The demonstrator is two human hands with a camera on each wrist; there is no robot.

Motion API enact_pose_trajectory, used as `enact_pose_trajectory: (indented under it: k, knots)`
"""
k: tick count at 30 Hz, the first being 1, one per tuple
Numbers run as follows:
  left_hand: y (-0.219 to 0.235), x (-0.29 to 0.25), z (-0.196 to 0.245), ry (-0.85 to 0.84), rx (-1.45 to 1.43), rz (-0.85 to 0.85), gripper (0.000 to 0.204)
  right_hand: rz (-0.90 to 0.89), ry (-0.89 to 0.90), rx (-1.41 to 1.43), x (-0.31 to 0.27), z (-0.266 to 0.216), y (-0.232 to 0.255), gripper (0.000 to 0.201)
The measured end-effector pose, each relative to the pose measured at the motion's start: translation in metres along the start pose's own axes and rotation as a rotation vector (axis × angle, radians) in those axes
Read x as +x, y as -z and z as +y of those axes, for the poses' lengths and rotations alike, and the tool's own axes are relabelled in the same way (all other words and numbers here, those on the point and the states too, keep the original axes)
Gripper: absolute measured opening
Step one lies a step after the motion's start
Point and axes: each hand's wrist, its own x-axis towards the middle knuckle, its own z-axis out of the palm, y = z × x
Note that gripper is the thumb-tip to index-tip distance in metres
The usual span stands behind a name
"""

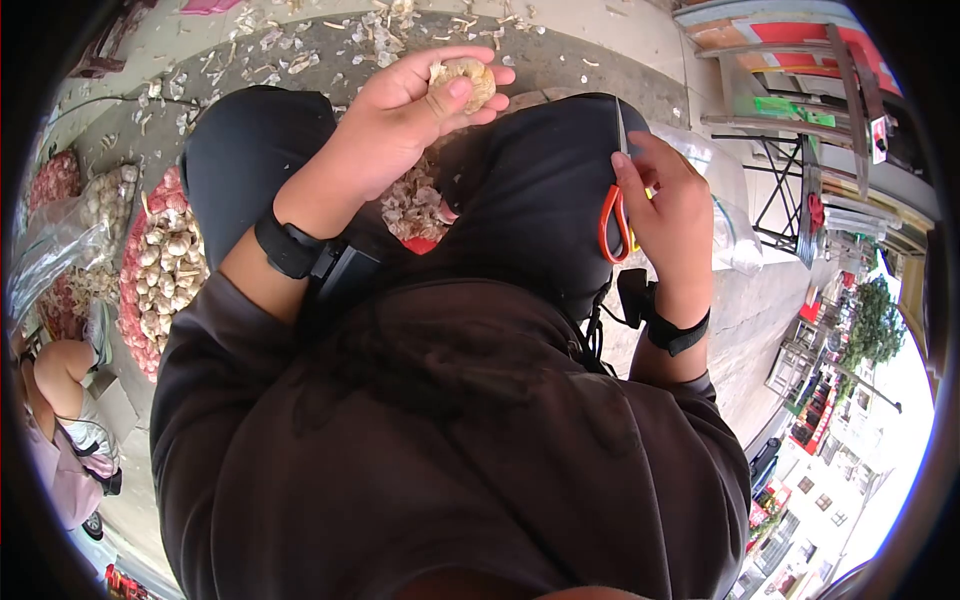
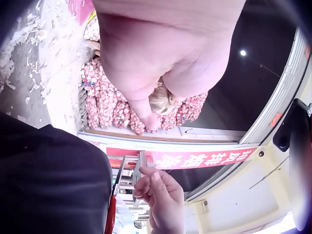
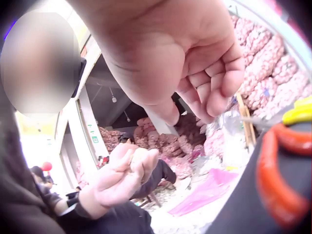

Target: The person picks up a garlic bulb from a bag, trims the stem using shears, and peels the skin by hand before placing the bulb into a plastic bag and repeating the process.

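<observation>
In the head view my left hand (image 1: 400, 115), palm up, grips a pale garlic bulb (image 1: 470, 84), thumb across it and the other fingers spread. The left wrist view shows part of the bulb (image 2: 161, 100) beneath the palm. My right hand (image 1: 672, 205) hangs beside the right thigh, its fingers loosely curled around nothing visible. Orange-handled scissors (image 1: 612, 225) are at that thigh, blade pointing away from me; the right wrist view shows the orange handle (image 3: 273, 170) apart from the right hand (image 3: 170, 58).
Garlic skins (image 1: 420, 205) lie low between the knees, with more scraps scattered over the ground ahead. Net sacks of garlic (image 1: 170, 275) stand at the left, near a seated person's leg (image 1: 65, 375). Clear plastic (image 1: 735, 220) and a black metal frame (image 1: 790, 190) are at the right.
</observation>
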Motion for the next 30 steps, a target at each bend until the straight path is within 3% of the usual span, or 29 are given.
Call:
enact_pose_trajectory:
  k: [4,6,14,22,23,26,30]
  knots:
    - [0.0,-0.002,-0.003,0.021,-0.104,-0.117,0.042,-0.171,0.099,0.437,0.023,-0.043,-0.037,0.045]
    - [-0.008,-0.004,-0.011,0.008,0.025,-0.013,0.041,-0.174,0.223,0.539,0.032,-0.061,-0.065,0.055]
    - [-0.001,-0.001,-0.021,-0.045,-0.035,0.228,0.039,0.112,0.241,0.885,0.037,-0.078,-0.138,0.046]
    - [-0.009,0.007,-0.011,0.152,-0.289,0.42,0.04,0.315,0.359,0.888,0.045,-0.076,-0.159,0.031]
    - [-0.009,0.007,-0.012,0.169,-0.332,0.438,0.041,0.289,0.319,0.926,0.043,-0.074,-0.161,0.03]
    - [0.004,0.003,-0.016,0.159,-0.491,0.141,0.043,0.205,0.224,1.055,0.041,-0.07,-0.163,0.029]
    - [-0.006,0.005,-0.015,0.074,-0.15,0.338,0.048,0.105,0.098,1.086,0.039,-0.07,-0.158,0.032]
